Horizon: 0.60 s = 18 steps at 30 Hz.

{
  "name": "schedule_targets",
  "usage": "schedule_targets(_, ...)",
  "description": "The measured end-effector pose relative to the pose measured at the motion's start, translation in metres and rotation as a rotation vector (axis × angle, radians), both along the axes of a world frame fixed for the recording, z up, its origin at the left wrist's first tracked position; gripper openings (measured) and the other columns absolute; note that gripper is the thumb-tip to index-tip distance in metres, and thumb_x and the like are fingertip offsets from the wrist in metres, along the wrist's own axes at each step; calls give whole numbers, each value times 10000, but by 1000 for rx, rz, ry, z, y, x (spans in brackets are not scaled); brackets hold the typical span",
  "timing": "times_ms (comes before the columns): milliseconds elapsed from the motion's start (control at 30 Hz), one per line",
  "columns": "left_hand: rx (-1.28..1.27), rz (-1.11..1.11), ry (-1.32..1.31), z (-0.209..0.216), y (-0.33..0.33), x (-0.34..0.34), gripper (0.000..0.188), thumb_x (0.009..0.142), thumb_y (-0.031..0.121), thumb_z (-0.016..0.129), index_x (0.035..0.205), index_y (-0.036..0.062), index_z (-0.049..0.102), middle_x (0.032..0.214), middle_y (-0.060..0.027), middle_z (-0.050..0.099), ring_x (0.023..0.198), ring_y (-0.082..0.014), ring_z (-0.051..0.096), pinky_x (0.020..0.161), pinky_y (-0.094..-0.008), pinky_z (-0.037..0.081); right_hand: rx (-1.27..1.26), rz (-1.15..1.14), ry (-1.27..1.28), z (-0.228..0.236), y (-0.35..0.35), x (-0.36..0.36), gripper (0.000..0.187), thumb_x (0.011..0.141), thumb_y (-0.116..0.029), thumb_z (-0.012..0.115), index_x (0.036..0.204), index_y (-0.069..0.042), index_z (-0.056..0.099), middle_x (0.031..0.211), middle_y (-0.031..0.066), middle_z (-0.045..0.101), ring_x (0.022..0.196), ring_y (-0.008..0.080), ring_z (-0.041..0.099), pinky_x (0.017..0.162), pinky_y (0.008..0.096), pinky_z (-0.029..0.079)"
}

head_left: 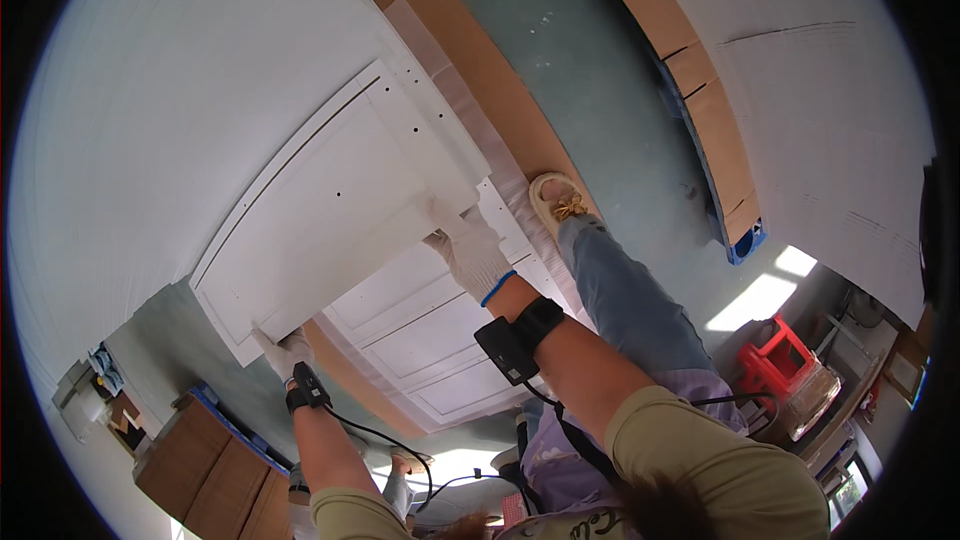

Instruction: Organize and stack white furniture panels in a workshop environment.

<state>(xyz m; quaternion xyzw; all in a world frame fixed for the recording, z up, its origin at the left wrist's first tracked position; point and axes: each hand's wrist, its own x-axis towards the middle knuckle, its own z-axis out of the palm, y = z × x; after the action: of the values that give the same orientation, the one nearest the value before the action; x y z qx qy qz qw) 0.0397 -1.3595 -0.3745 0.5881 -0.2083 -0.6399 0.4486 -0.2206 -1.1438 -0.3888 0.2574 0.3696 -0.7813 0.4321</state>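
A white board (310,180) with a long groove near its far edge and several small drilled holes is held at a tilt in both my hands. My left hand (287,352), in a white knit glove, grips its near left corner. Closed over the near right edge is my right hand (468,245), gloved the same way with a blue cuff; some of its fingers are hidden under the board. Beneath and nearer to me lie white panels (400,340) with framed recesses, partly covered by the board.
Tall stacks of white sheets stand at left (130,120) and right (820,70). Brown cardboard (490,65) lies under the panels. A leg in blue jeans (630,280) with a tan clog stands beside them. A red plastic stool (775,360) is at lower right, brown boxes (205,465) at lower left.
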Motion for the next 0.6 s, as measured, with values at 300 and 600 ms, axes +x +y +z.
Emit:
schedule_targets(300, 28, 32, 4, 6, 5, -1, 459, 887, 345, 541, 1214, 38, 445, 1184, -112, 519, 1050, -253, 524, 870, -365, 483, -33, 36, 4, 15, 8, -3, 518, 829, -181, 624, 1266, -98, 359, 1189, 42, 485, 1066, 153, 502, 897, 337, 433)
schedule_targets(600, 48, 84, 70, 4, 0, -11, 401, 894, 291, 532, 1189, 27, 469, 1170, -122, 525, 1039, -268, 535, 858, -376, 492, -25, 56, 28, 14, 8, -13, 470, 819, -196, 629, 1206, -30, 419, 1147, 78, 522, 1059, 161, 520, 924, 317, 437)
